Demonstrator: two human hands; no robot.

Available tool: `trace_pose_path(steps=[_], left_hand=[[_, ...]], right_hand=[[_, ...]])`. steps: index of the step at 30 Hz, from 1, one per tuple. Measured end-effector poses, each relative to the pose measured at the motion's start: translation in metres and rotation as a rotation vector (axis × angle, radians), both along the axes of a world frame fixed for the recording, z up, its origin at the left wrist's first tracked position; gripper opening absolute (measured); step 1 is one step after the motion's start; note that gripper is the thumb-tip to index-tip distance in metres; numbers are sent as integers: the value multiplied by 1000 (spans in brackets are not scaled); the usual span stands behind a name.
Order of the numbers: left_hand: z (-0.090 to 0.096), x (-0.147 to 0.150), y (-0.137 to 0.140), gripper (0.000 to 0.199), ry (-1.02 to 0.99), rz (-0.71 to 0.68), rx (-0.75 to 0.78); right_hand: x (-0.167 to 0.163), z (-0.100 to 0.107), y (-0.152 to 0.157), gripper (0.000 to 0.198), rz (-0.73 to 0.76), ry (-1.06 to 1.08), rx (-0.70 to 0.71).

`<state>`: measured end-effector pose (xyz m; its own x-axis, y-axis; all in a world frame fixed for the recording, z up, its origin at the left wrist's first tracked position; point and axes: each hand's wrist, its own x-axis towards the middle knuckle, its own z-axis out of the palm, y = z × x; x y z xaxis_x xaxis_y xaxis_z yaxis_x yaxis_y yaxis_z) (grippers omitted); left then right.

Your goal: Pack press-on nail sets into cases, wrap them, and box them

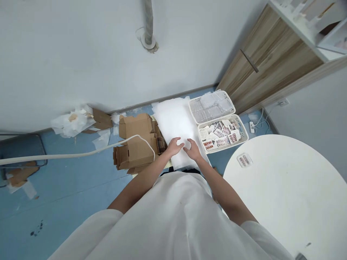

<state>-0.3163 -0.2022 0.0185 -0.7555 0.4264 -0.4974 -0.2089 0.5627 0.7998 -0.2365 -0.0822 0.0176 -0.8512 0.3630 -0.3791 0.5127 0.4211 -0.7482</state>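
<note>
My left hand (174, 147) and my right hand (192, 150) are close together over a stack of white sheets (173, 115), which look like thin packing foam. Both hands have their fingers apart and curved towards each other, and I see nothing held in them. Whether the fingertips touch the top sheet I cannot tell. To the left of the sheets lies a pile of flattened brown cardboard boxes (139, 144). On the right are two white baskets: one basket (245, 134) with small printed packs of coloured pieces, and behind it another basket (193, 111) with clear plastic cases.
A round white table (287, 187) stands at the right, bearing a small clear case (244, 160). A white hose or cable (81, 154) crosses from the left. Crumpled wrapping (72, 122) lies by the wall. A wood-front cabinet (268, 57) and a power strip (252, 127) are far right.
</note>
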Motion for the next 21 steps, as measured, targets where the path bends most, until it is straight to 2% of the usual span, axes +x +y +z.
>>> trace_pose_path(steps=[3,7,12,17,19,21], left_hand=[[-8,-6,11,50,-37,45,-14],[-20,-9,20,53,-108,80,-25],[-32,-14,22,53,-104,125,-78],[-34,-20,26,30,-49,124,-6],[-33,-20,28,25,-47,186,35],[-33,-20,28,22,-71,305,49]], right_hand=[[-21,-9,10,61,80,5,22],[-41,-23,21,66,102,-47,97],[-45,-34,22,67,243,-103,201],[-38,-33,8,67,406,-55,185],[-36,-31,3,69,408,0,152],[-34,-27,1,70,377,39,122]])
